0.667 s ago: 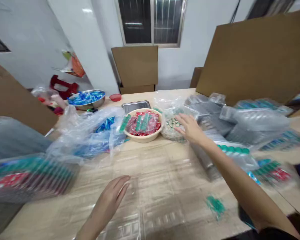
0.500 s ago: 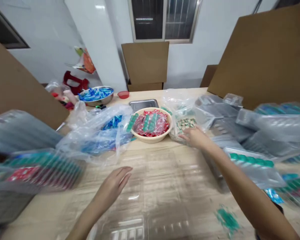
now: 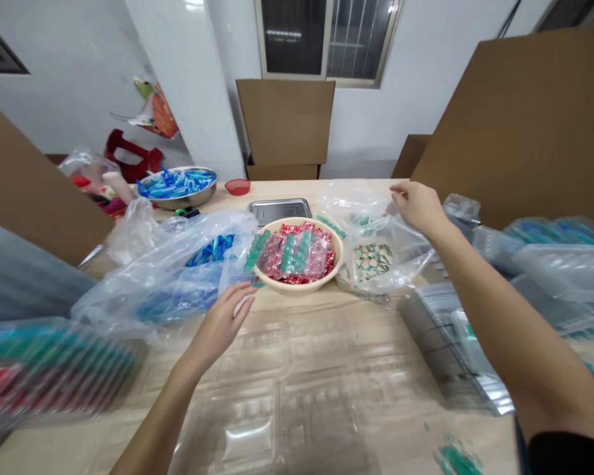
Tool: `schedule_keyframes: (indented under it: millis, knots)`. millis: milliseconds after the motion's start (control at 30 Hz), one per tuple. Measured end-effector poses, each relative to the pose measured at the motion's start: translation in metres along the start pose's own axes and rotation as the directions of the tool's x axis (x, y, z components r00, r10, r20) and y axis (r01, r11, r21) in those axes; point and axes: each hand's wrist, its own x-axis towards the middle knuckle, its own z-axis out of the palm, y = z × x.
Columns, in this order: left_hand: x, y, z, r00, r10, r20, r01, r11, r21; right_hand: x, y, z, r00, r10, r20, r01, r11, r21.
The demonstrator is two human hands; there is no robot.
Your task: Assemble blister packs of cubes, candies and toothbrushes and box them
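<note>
My right hand (image 3: 418, 206) is at the upper right edge of a clear plastic bag (image 3: 406, 257), its thumb and fingers pinched on the film. Inside that bag lie many small cream-and-green pieces (image 3: 373, 260). My left hand (image 3: 226, 320) hovers over the near side of the table, empty, fingers stretched and thumb apart. Just beyond it stands a cream bowl (image 3: 299, 288) of red packets (image 3: 327, 264) with green strips of round pieces (image 3: 297, 252) on top. Clear moulded trays (image 3: 250, 422) lie on the table below my hands.
At left are a plastic bag (image 3: 123, 284) with blue packets and a steel bowl (image 3: 202, 196) of blue sachets. A metal tray (image 3: 280, 210) and red dish (image 3: 238, 187) stand behind. Stacked clear trays (image 3: 440, 343) are at right; filled trays (image 3: 54, 369) at left. Green scraps (image 3: 455, 458) lie near right.
My right hand has risen from the cream-and-green pieces to the bag's upper edge. My left hand has moved slightly forward. The view has shifted a little, and the stacked trays at right look rearranged.
</note>
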Motion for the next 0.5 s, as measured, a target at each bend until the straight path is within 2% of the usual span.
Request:
schedule_keyframes:
  millis: [100, 233, 300, 400, 500]
  knots:
    - [0.000, 0.007, -0.009, 0.999, 0.034, -0.011, -0.034, 0.999, 0.006, 0.045, 0.002, 0.018, 0.988, 0.108, 0.113, -0.101, 0.993, -0.063]
    - [-0.004, 0.000, -0.024, 0.993, 0.102, -0.061, -0.099, 0.993, 0.057, 0.073, 0.008, 0.063, 0.967, 0.125, 0.221, -0.110, 0.991, -0.080]
    - [-0.013, -0.013, -0.027, 0.993, 0.091, -0.079, -0.086, 0.994, 0.069, 0.077, 0.011, 0.088, 0.955, 0.117, 0.271, -0.102, 0.992, -0.069]
    - [-0.035, -0.041, -0.023, 0.999, -0.011, -0.050, 0.015, 0.997, 0.077, 0.079, 0.011, 0.120, 0.938, 0.101, 0.330, -0.097, 0.995, -0.030]
    - [-0.060, -0.071, -0.016, 0.995, -0.102, 0.021, 0.100, 0.992, 0.072, 0.082, 0.008, 0.137, 0.927, 0.108, 0.359, -0.124, 0.992, 0.021]
